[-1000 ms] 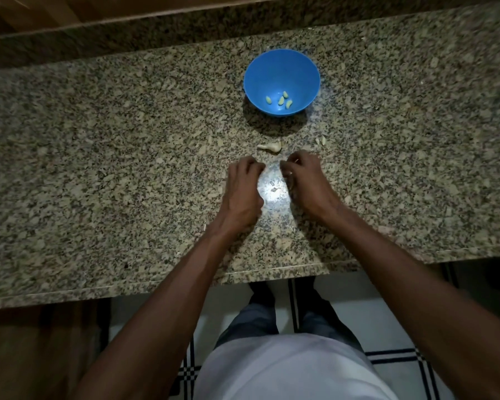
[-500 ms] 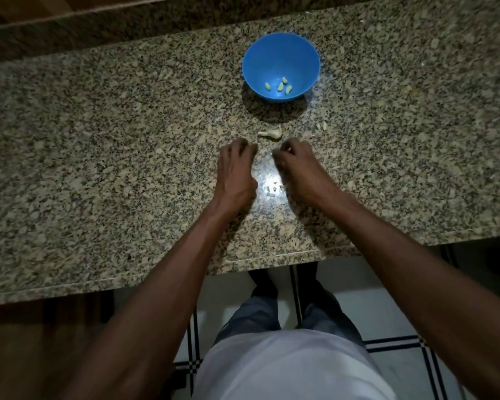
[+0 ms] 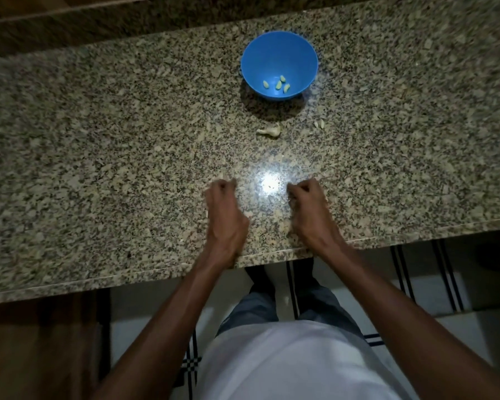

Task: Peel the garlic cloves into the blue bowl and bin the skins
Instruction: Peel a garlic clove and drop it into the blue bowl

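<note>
**Four cloves peeled, skins still to be cleared**

Both hands sit near the front edge of a speckled granite countertop (image 3: 98, 157). The left hand (image 3: 225, 215) and right hand (image 3: 309, 213) each have their fingers curled under, knuckles up. Whether either one holds garlic skin cannot be told; the fingertips are hidden and slightly blurred. A bright glare spot lies between them.

At twelve o'clock from the hands, well apart, lies a pale, papery garlic stem remnant (image 3: 269, 131). At one o'clock sit a few small pale garlic scraps (image 3: 319, 124).

Farther on at twelve o'clock stands the round blue plastic bowl (image 3: 272, 47), holding four small, smooth, yellow-green peeled garlic cloves (image 3: 277, 84) clustered at its bottom.

Peeling looks largely finished. Binning the skins appears not yet done; no bin is in view.
</note>
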